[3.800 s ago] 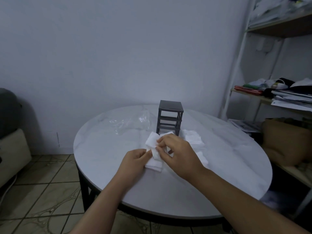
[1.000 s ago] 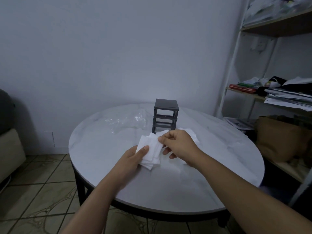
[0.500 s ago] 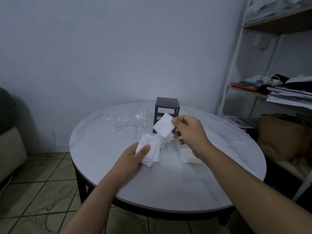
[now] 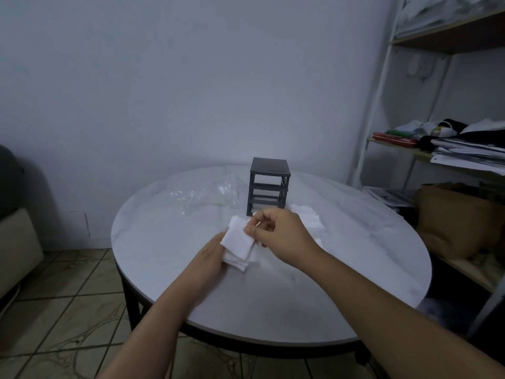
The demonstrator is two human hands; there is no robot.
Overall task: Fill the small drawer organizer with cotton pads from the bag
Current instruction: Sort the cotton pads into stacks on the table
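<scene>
A small dark grey drawer organizer (image 4: 268, 186) stands upright near the far side of the round white table (image 4: 355, 269), its tiers open at the front. My left hand (image 4: 209, 259) holds a stack of white square cotton pads (image 4: 239, 243) just above the tabletop. My right hand (image 4: 278, 233) pinches the top pad of that stack between thumb and fingers. More loose pads (image 4: 307, 218) lie on the table behind my right hand. The clear plastic bag (image 4: 203, 196) lies crumpled and flat to the left of the organizer.
A white metal shelf unit (image 4: 382, 105) with papers and clothes stands to the right of the table. A brown paper bag (image 4: 459, 217) sits on its lower shelf. A beige sofa edge (image 4: 16, 242) is at the left, over a tiled floor.
Half a second ago my right hand held a single pad up in front of the organizer. It has come back down to the stack in my left hand and now pinches the top pad.
</scene>
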